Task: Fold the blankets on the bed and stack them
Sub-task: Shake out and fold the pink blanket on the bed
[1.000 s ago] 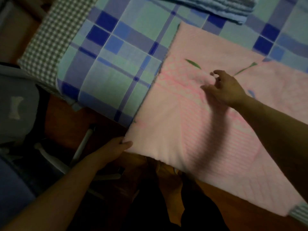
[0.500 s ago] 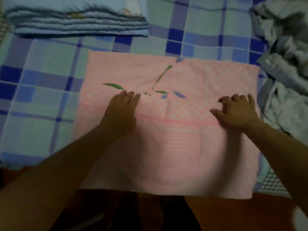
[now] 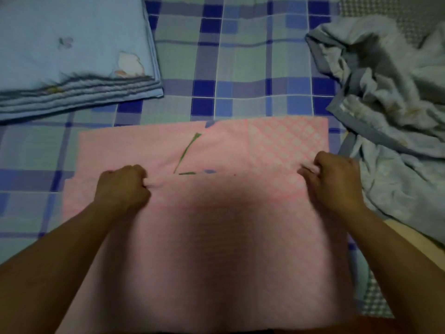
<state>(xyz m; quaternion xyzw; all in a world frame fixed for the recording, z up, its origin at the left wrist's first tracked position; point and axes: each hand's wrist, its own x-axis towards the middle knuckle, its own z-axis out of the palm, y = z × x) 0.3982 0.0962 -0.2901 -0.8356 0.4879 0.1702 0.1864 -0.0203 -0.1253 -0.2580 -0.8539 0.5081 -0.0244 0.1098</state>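
Both grips pinch the pink blanket (image 3: 216,237): left hand (image 3: 121,189), right hand (image 3: 333,180), lifting its near layer mid-bed (image 3: 240,68). Uneven pulling could skew the fold; loose pinches might drop it.

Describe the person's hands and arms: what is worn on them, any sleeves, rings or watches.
Both forearms are bare, with no sleeve in view. The left hand and right hand wear no gloves; no ring, watch or bracelet shows on either, though dim light blurs fine detail.

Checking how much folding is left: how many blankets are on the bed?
3: folded light blue blanket far left, pink blanket in both hands at centre, crumpled grey-blue blanket right. Others may lie out of view.
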